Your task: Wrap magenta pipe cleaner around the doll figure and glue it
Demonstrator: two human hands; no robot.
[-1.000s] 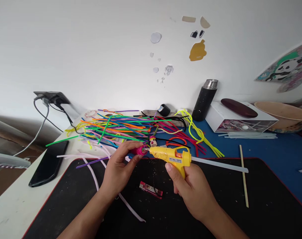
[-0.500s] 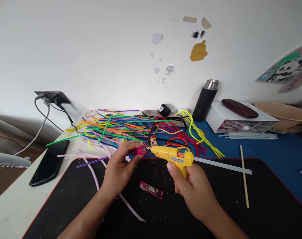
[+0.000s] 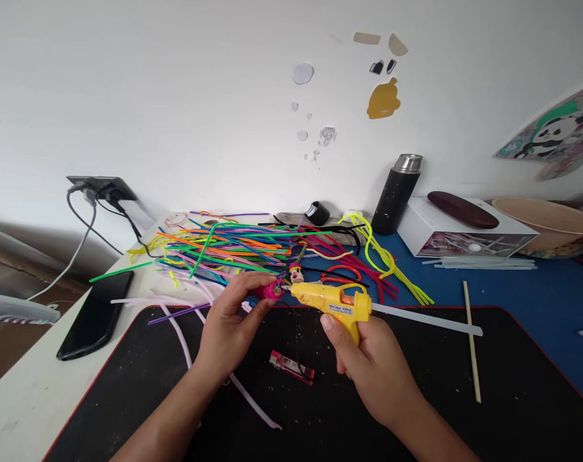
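Between the thumb and fingers of my left hand [image 3: 233, 317] is a small pink fuzzy roll [image 3: 272, 290], its end turned to the right; it looks like coiled pipe cleaner. My right hand [image 3: 375, 359] is wrapped round the grip of a yellow hot glue gun [image 3: 329, 300]. The gun's nozzle meets, or nearly meets, the end of the pink roll. A long translucent glue stick [image 3: 426, 319] sticks out of the gun's back. Just behind the nozzle stands a small doll-like figure [image 3: 295, 273] with a pink and yellow top. Below the hands lies a red lighter [image 3: 292, 367].
Many coloured pipe cleaners [image 3: 233, 247] are heaped behind my hands. Orange-handled scissors [image 3: 342, 274] lie near the gun. A black phone [image 3: 96, 314] is at left, a wooden stick [image 3: 471, 340] at right. A black flask [image 3: 397, 192] and white box [image 3: 464, 224] stand by the wall.
The glue gun and its glue stick have shifted very slightly left, towards the pink roll. My left hand holds almost the same place.
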